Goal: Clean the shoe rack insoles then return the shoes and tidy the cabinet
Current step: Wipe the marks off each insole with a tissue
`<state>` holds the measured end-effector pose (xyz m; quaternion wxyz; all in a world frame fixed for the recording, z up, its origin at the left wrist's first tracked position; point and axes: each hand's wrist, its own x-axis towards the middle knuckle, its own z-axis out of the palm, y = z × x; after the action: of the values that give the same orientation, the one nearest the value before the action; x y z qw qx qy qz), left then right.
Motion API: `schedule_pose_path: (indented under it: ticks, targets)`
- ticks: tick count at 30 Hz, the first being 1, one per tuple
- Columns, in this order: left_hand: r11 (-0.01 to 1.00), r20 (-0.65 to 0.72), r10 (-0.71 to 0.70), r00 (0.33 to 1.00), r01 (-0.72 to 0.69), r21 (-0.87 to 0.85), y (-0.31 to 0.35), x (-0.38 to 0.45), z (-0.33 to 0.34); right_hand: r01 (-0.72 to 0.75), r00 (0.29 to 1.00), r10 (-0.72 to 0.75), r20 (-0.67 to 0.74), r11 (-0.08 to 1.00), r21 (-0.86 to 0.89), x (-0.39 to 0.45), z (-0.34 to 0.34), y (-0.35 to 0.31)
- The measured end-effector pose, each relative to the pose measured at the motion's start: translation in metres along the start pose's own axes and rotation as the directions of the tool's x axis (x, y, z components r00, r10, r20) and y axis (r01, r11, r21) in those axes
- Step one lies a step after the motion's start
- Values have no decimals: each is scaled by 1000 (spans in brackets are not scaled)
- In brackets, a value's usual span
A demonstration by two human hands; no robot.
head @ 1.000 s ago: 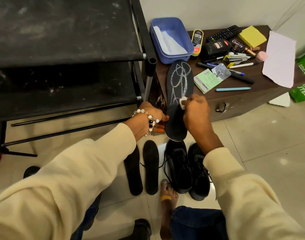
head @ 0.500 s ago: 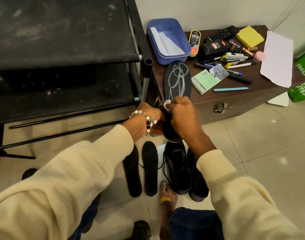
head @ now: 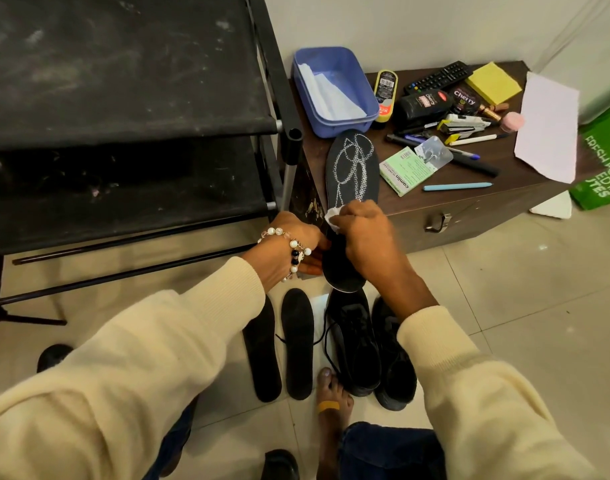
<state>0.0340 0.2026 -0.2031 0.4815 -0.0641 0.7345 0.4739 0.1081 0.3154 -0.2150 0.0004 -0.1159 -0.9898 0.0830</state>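
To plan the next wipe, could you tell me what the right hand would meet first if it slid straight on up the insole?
Probably the blue tub just beyond the insole tip; the right hand points that way, though depth is unclear.

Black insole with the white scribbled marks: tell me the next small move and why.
Probably sweep the white wipe up toward the toe. The right hand pinches it at the lower end of the marks, which still cover the upper half of the black insole, while the left hand grips the heel end.
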Motion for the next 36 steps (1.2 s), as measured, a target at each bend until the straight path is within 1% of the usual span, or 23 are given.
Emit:
schedule_pose_path:
  ticks: [1, 4, 5, 7, 9, 12, 15, 17, 21, 23, 25, 27, 28, 29, 30, 31, 32, 33, 34, 35, 36]
  targets:
    - [1000, 12, -10, 1000, 10, 4, 0, 0, 0, -38, 999, 38, 3, 999, -9, 1, -2, 8]
    - [1000, 9, -17, 1000, 16, 27, 1, 0, 1, -236, 972, 236, -20, 972, 10, -1, -6, 31]
    - [999, 3, -11, 1000, 11, 32, 0, 1, 1, -249, 968, 249, -40, 968, 9, -2, -6, 31]
    - [999, 8, -18, 1000, 18, 36, 1, 2, 0, -204, 977, 202, -68, 979, -24, -2, -5, 21]
    - [999, -8, -11, 1000, 11, 38, 1, 3, 1, -128, 990, 126, -66, 991, -39, -1, -2, 8]
    - [995, -72, 81, 994, -76, 69, 3, 5, 4, -41, 998, 39, -46, 999, -32, 0, -1, 1]
    - [982, -127, 161, 979, -146, 120, 3, 7, 8, 8, 1000, -8, 6, 1000, 14, 2, -7, 14]
    - [979, -134, 173, 976, -156, 130, 3, 7, 11, -16, 1000, 16, 0, 999, 43, 3, -10, 24]
    - [972, -157, 187, 970, -160, 169, 2, 10, 13, -177, 982, 181, -60, 982, 62, 4, -3, 33]
    - [963, -183, 207, 961, -167, 211, 2, 13, 14, -175, 981, 178, -82, 984, 40, 5, -1, 29]
    - [957, -202, 213, 956, -162, 241, 1, 16, 15, -93, 993, 93, -73, 996, 7, 3, 0, 23]
    - [956, -201, 212, 956, -161, 245, 1, 17, 15, 38, 996, -35, -81, 999, 37, 0, -1, 20]
    - [956, -194, 211, 958, -162, 243, 2, 17, 15, 82, 992, -75, -97, 994, 75, -1, -2, 20]
    - [957, -187, 209, 960, -161, 241, 2, 17, 14, 101, 990, -95, -107, 993, 56, -1, -1, 25]
    - [959, -182, 203, 962, -158, 237, 2, 18, 14, 72, 990, -67, -123, 997, 41, 0, 0, 31]
    - [960, -179, 198, 964, -154, 233, 2, 18, 14, 6, 993, 0, -117, 999, 50, 1, 1, 37]
    - [961, -178, 195, 964, -152, 232, 1, 18, 14, -91, 984, 111, -142, 986, 138, 3, 1, 39]
    - [961, -177, 195, 965, -151, 232, 1, 18, 14, -183, 968, 213, -136, 962, 201, 3, 2, 37]
    - [961, -176, 195, 965, -152, 233, 1, 18, 14, -247, 946, 294, -138, 927, 283, 3, 6, 37]
    - [960, -175, 195, 965, -152, 234, 1, 18, 14, -296, 934, 339, -109, 909, 294, 4, 6, 31]
    - [961, -175, 195, 965, -151, 233, 2, 18, 14, -278, 949, 310, -57, 909, 312, 5, 5, 22]
